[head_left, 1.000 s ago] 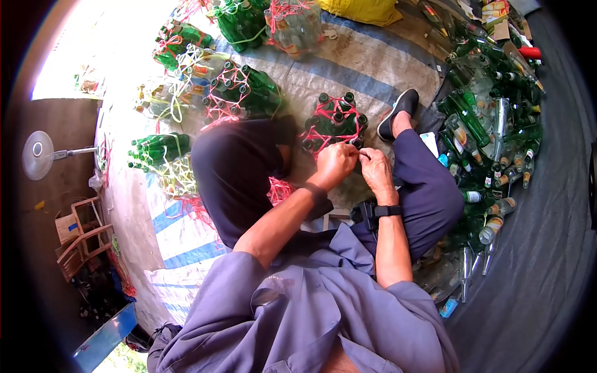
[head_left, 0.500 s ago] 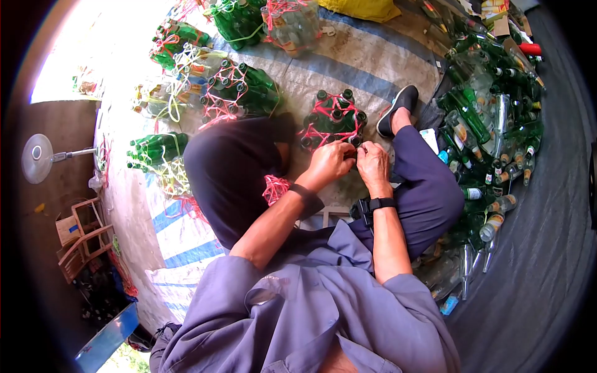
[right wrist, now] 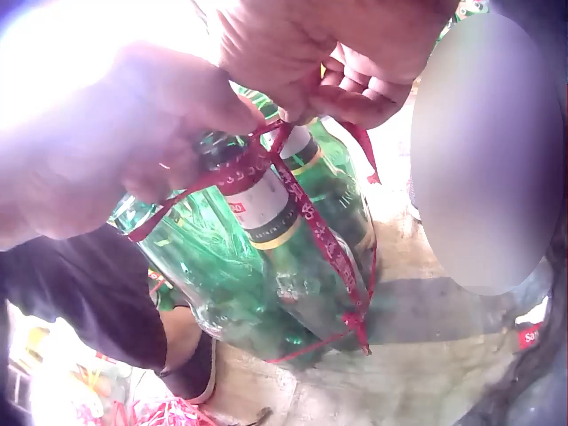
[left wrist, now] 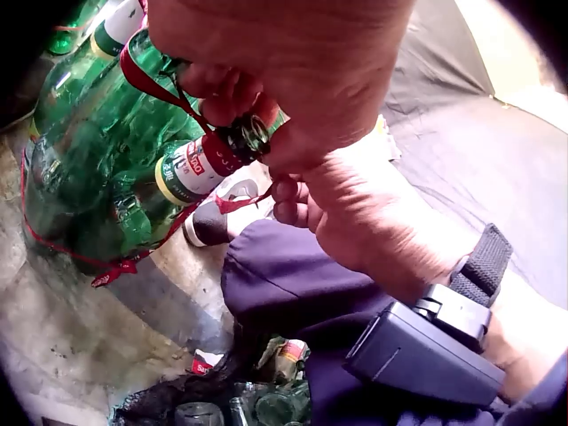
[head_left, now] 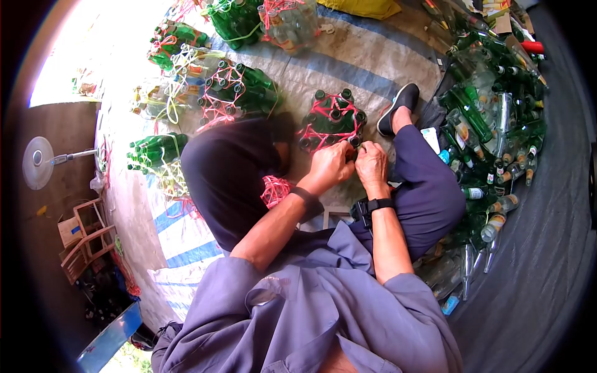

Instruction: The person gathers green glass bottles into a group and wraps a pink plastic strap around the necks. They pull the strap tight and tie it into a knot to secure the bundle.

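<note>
A bundle of green glass bottles (head_left: 336, 115) stands upright between the person's feet, bound by red plastic strap (right wrist: 324, 240) around the necks and lower down. At its near edge the left hand (head_left: 331, 163) and right hand (head_left: 372, 165) work close together. Both hands pinch the strap beside a bottle's neck (left wrist: 244, 138); in the left wrist view a loose strap end (left wrist: 240, 204) sticks out by the right hand's fingers. In the right wrist view, crossed strap (right wrist: 271, 142) lies over a labelled bottle, beneath the hands. The fingertips are partly hidden.
Tied bottle bundles (head_left: 239, 87) stand at the left. A heap of loose bottles (head_left: 479, 137) lies at the right, beside the right leg. A tangle of red strap (head_left: 273, 189) is near the left forearm. A fan (head_left: 38, 158) and wooden chair (head_left: 90, 233) are farther left.
Both hands have shifted slightly, staying close together at the bundle's near edge. The left knee has moved a little outward to the left. The bundle stays in place.
</note>
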### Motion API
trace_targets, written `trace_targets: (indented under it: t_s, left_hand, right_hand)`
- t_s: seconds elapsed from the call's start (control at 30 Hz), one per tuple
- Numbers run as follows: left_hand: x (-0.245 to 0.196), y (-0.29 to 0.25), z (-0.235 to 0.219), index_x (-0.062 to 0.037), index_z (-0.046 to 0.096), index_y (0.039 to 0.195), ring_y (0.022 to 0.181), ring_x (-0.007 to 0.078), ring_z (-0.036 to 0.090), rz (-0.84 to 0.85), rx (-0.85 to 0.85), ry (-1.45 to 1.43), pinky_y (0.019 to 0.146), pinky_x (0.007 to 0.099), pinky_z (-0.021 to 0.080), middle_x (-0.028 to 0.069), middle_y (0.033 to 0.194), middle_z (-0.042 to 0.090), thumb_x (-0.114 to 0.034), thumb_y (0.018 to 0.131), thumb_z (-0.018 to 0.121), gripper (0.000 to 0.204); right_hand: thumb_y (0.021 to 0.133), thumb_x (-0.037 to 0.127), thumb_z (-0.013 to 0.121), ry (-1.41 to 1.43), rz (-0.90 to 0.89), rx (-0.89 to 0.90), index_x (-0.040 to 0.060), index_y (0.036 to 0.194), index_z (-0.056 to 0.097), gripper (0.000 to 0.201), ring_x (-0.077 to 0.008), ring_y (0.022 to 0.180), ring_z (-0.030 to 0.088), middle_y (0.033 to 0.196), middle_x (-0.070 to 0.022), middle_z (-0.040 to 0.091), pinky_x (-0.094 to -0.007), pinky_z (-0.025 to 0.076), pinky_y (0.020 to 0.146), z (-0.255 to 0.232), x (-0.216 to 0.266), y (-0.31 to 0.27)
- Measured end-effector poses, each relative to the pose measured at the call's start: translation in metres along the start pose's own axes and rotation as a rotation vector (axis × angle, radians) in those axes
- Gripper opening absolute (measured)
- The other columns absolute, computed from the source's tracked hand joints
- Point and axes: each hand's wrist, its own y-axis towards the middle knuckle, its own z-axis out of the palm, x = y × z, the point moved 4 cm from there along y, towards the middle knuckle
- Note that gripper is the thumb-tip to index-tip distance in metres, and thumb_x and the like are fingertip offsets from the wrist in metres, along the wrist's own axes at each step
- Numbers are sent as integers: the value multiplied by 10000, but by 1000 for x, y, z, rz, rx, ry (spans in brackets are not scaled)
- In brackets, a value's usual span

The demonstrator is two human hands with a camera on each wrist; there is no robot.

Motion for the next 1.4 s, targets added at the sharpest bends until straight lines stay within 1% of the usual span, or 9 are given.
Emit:
trace_targets:
  t_s: [0.07,0.13,0.27,0.47,0.63,0.87,1.13,1.3,1.4]
  left_hand:
    - [1,1,-1,-64,665,997,834,340,703,-12,5,1,740,435,550,134,890,728,-224,780,672,269]
    - [6,2,-2,-44,652,1000,837,339,707,-124,-22,-75,746,432,552,143,896,729,-202,778,677,273]
    - [10,6,0,-52,656,968,819,365,704,-115,-63,-189,732,463,551,171,870,722,-187,768,664,242]
    - [6,9,-1,-31,688,919,831,316,719,-199,-27,-136,755,401,554,167,857,726,-186,765,718,221]
    - [7,12,1,-16,705,884,765,303,723,-263,-102,-131,710,393,559,166,809,723,-170,765,712,194]
    - [18,18,3,-2,705,847,738,290,726,-194,-124,-177,685,375,562,183,780,712,-117,762,691,144]
    - [20,26,1,-6,690,878,783,390,698,-86,-43,11,717,454,557,216,797,697,-89,771,671,137]
    - [19,27,-2,-10,693,887,796,398,695,-94,-9,49,731,461,553,219,801,697,-97,770,676,147]
    - [16,27,-5,-11,694,889,805,396,696,-102,15,39,732,458,552,221,807,697,-100,772,678,148]
  right_hand:
    - [847,56,628,25,-15,-17,7,875,621,57,-439,794,598,826,-231,610,-528,484,716,-2,2,-1]
    - [849,59,631,52,-29,-32,10,874,628,55,-435,783,598,820,-229,608,-527,485,708,-5,5,-3]
    - [853,62,640,47,-68,-66,17,859,637,45,-421,755,598,788,-214,599,-520,485,685,-12,14,-3]
    - [851,70,653,71,-90,-86,26,844,638,46,-407,733,601,776,-196,598,-505,487,653,-23,28,-4]
    - [849,70,657,68,-85,-102,35,835,647,39,-404,729,606,778,-188,603,-498,490,650,-21,28,-4]
    - [849,64,670,96,-36,-64,31,864,668,37,-406,751,609,783,-195,617,-500,489,682,-20,20,-4]
    - [844,31,655,130,-43,-25,-3,878,669,50,-415,786,604,788,-213,617,-500,483,711,-13,8,-5]
    - [809,-23,609,91,-31,-35,-2,906,691,129,-437,788,616,796,-240,628,-508,490,718,1,-7,-3]
    - [828,24,593,50,27,4,-3,952,716,177,-438,834,653,853,-246,681,-487,509,753,5,-11,-1]
